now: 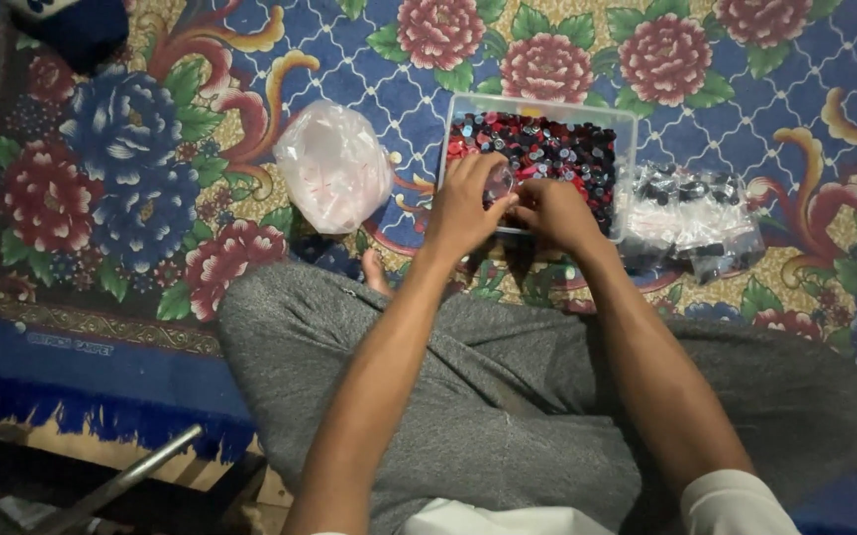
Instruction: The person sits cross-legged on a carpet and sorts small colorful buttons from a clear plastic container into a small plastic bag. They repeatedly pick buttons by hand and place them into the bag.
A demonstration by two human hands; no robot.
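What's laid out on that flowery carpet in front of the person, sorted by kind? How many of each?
Clear plastic tubs of small red and black pieces: 1
Whitish plastic bags: 1
Clear bags of dark pieces: 1 heap; number of bags unclear
Small clear items held between the left hand and right hand: 1
Total: 4; the loose pieces are too many to count.

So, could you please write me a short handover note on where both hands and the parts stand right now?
Left hand: over the near edge of the clear tray, fingers pinching a small clear piece together with the right.
Right hand: beside it, fingers on the same piece.
Tray: on the flowered carpet, full of small red and black parts.
Right of the tray: filled small clear bags of dark parts.
Left of it: a bag of pale pink pieces.
Done: some bags packed. Left: a trayful of loose parts.
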